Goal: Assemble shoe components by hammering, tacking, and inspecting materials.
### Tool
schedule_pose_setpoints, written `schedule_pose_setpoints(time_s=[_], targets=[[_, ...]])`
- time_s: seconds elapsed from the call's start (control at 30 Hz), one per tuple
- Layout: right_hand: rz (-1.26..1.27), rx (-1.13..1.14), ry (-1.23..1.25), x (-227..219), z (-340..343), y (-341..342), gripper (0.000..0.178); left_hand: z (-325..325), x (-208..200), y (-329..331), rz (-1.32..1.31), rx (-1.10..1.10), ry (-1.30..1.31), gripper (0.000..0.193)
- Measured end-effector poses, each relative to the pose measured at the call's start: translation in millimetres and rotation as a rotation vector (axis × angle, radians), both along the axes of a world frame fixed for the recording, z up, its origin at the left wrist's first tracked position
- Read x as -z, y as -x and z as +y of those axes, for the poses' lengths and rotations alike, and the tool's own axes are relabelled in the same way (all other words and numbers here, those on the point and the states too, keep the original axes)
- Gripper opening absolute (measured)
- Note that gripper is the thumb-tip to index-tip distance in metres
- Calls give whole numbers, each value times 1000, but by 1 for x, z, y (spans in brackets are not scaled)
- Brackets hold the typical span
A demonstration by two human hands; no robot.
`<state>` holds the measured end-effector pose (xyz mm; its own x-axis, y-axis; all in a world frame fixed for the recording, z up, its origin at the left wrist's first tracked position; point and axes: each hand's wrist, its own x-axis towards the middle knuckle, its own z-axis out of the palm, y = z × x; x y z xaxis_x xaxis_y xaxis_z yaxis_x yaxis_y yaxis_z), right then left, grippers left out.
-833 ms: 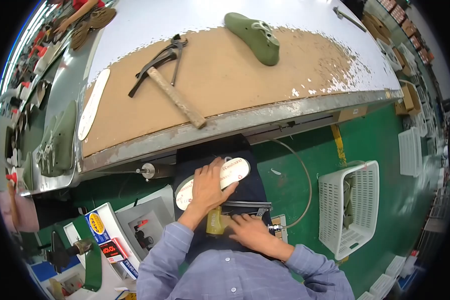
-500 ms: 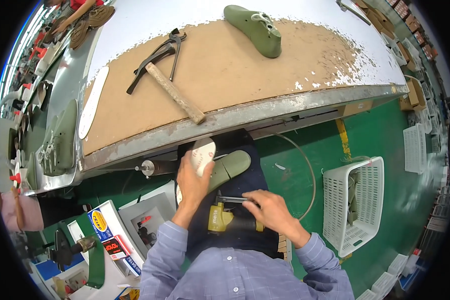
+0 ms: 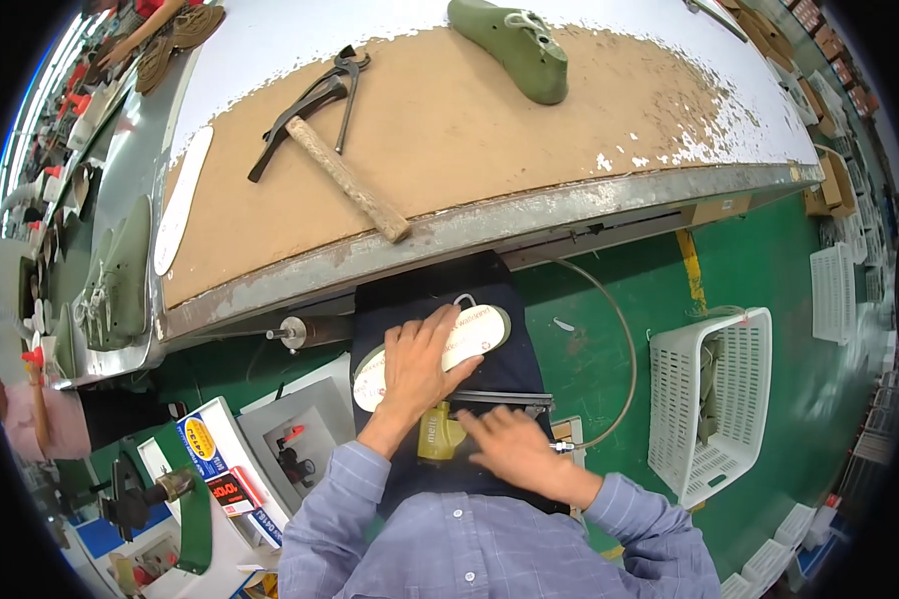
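Observation:
A white insole with printing lies along the sole of a green shoe last on my lap. My left hand reaches across the insole, fingers together near its far edge and thumb toward the near one, holding it on the last. Just nearer to me rests a yellow air stapler with a long dark magazine. My right hand hovers over or touches the stapler's handle, its fingers apart and not wrapped round it. The handle is partly hidden beneath that hand.
On the workbench lie a wooden-handled hammer, pincers, another white insole and a green last. A white basket stands at right; an air hose curves beside it. Boxes sit at left.
The insole has come down onto the last under my left hand, covering most of its sole. My right hand has shifted slightly left and nearer, off the stapler's magazine, with its fingers opening.

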<state>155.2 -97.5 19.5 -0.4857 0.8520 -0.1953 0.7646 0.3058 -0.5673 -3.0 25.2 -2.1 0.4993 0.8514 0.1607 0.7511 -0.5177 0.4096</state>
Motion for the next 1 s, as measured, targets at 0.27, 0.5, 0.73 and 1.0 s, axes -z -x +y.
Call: schedule_pose_setpoints(time_s=[0.27, 0.5, 0.73, 1.0], targets=[[83, 12, 184, -5, -5, 2, 59, 8, 0, 5, -66, 3, 73, 71], [224, 196, 221, 3, -19, -7, 52, 19, -8, 16, -625, -518, 366, 64], [134, 153, 190, 1, -16, 2, 49, 2, -9, 36, -672, -565, 279, 69], [130, 171, 167, 4, -18, 1, 49, -36, -58, 62, -40, -782, 82, 77]])
